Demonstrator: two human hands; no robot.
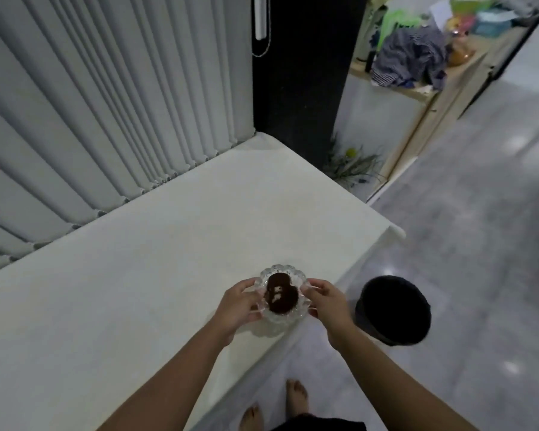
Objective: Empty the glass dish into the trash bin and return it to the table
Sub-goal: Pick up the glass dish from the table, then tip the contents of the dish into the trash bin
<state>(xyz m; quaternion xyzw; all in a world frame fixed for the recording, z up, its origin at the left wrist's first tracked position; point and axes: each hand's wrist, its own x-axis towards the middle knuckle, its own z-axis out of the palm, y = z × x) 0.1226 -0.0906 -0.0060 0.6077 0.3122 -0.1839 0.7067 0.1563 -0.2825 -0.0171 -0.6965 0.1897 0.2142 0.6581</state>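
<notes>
A scalloped clear glass dish (273,321) holds a dark brown heap of grounds (281,295). It sits near the front right edge of the white table (156,259). My left hand (237,309) grips the dish's left rim, and my right hand (327,303) grips its right rim. Whether the dish rests on the table or is slightly lifted, I cannot tell. A round black trash bin (394,309) stands open on the floor just right of the table edge, close to my right hand.
Grey vertical blinds (106,104) run along the table's far side. A grey tiled floor (479,244) spreads to the right. A cabinet (417,98) with clothes and clutter stands at the back right. My bare feet (296,399) are by the table's edge.
</notes>
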